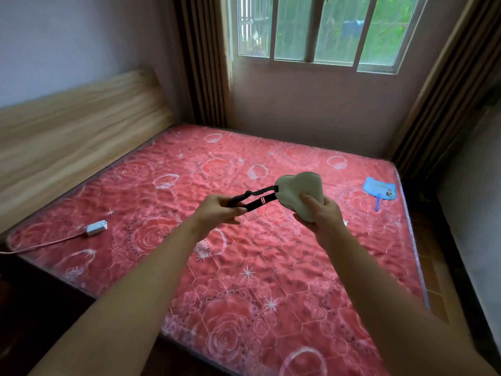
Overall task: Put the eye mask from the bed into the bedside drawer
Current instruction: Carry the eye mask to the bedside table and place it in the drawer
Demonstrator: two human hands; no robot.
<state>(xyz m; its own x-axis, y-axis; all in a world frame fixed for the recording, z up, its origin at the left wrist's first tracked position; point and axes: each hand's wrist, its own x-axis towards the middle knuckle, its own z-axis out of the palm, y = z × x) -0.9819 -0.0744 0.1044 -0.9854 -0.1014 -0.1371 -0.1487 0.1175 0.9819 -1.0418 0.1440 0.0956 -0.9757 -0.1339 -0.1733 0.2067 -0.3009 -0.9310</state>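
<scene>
I hold a pale grey-green padded eye mask (pixel 294 189) in the air above the red rose-patterned mattress (pixel 244 267). My right hand (pixel 322 213) grips the padded part from below, thumb on its face. My left hand (pixel 217 210) pinches the end of the mask's black elastic strap (pixel 254 198), which is stretched between the two hands. No bedside drawer is in view.
A white controller box (pixel 96 228) with a pink cord lies near the mattress's left edge. A blue hand fan (pixel 379 191) lies at the right edge. A wooden headboard (pixel 76 126) stands at left. Window, curtains and wall are behind.
</scene>
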